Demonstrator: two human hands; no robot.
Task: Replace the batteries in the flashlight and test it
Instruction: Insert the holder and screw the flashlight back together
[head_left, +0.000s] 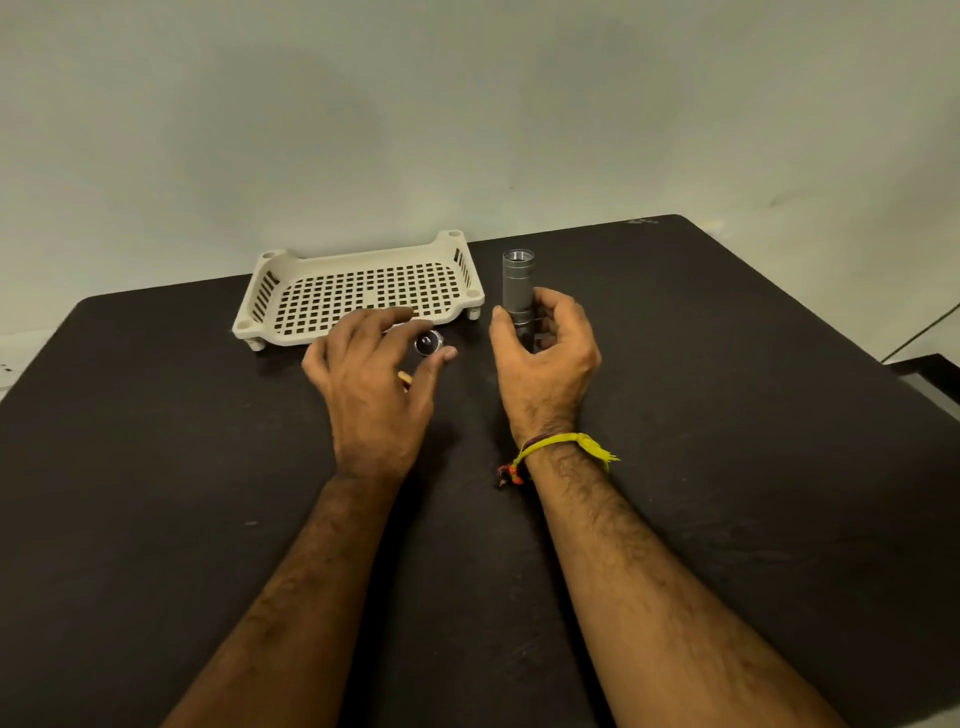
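Note:
My right hand (545, 358) grips a silver flashlight body (517, 283) and holds it upright, its threaded open end pointing up. Detached from it, the flashlight's cap (429, 343) lies on the black table (727, 415) just in front of the tray. My left hand (371, 379) hovers over the cap with fingers spread, index finger and thumb on either side of it; I cannot tell whether they touch it. A small orange-tan object (404, 379) peeks out under the left palm; what it is stays hidden.
A cream perforated plastic tray (358, 296) stands on short feet at the back of the table, left of the flashlight. A pale wall rises behind the table. A yellow thread band (566, 447) circles my right wrist.

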